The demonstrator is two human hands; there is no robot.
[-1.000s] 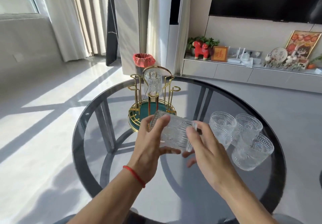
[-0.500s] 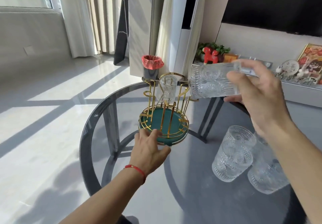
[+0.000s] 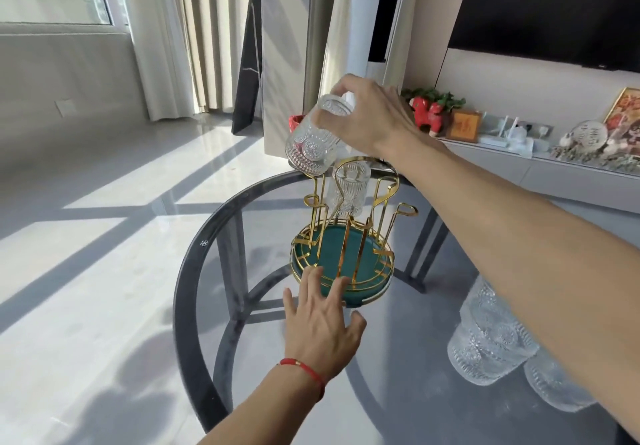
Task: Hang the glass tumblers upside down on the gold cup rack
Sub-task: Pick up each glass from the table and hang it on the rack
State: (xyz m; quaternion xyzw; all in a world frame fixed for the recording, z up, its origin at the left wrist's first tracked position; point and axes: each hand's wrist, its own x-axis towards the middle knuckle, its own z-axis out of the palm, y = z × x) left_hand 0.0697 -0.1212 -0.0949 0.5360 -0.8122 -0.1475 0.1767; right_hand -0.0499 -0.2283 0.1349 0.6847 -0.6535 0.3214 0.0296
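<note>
The gold cup rack (image 3: pixel 382 202) with a green round base stands on the round glass table (image 3: pixel 194 271). One ribbed tumbler (image 3: pixel 349 190) hangs upside down on a far prong. My right hand (image 3: pixel 370 119) grips the base of a patterned glass tumbler (image 3: pixel 313 141), tilted mouth-down just over the rack's left prong. My left hand (image 3: pixel 320 323) lies flat with spread fingers against the near rim of the green base. More tumblers (image 3: pixel 485 347) stand on the table at the right, partly hidden by my right forearm.
A red-lined bin (image 3: pixel 294 121) stands behind the table on the floor. A low cabinet with ornaments and a red figure (image 3: pixel 429 112) runs along the right wall under a dark screen. Sunlit floor and curtains lie to the left.
My right hand swung the tumbler leftward and tipped it from sideways to mouth-down over the rack's left prong. My left hand stayed at the rack's base.
</note>
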